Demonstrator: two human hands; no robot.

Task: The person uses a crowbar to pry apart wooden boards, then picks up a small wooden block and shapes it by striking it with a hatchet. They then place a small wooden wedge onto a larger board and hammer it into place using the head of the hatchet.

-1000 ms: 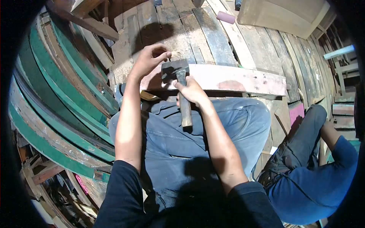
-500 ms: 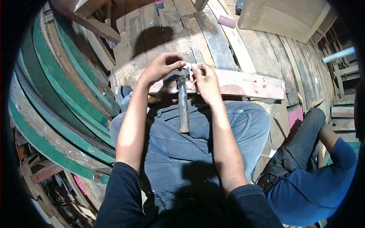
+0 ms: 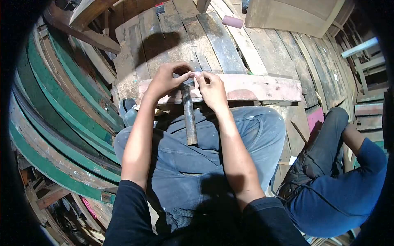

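Observation:
Above a pinkish wooden beam [image 3: 266,89], my left hand [image 3: 167,80] and my right hand [image 3: 212,89] meet at the fingertips. Both are closed in a pinch on something small and pale that I cannot make out. A hammer [image 3: 189,119] lies below them, its head on the beam and partly hidden by the hands. Its worn handle points toward my lap, and neither hand grips it. The beam lies crosswise in front of my crossed legs [image 3: 246,135].
Curved green boards [image 3: 61,119] stand close on my left. Another person in a blue shirt [image 3: 336,192] sits at my right. Ahead on the plank floor [image 3: 193,45] lie a pink cylinder [image 3: 232,21] and a wooden panel [image 3: 287,16]. Sawdust covers some planks.
My fingertips have come closer together, and the pale thing between them shows less. The whole view has shifted slightly. The hammer still rests on the beam.

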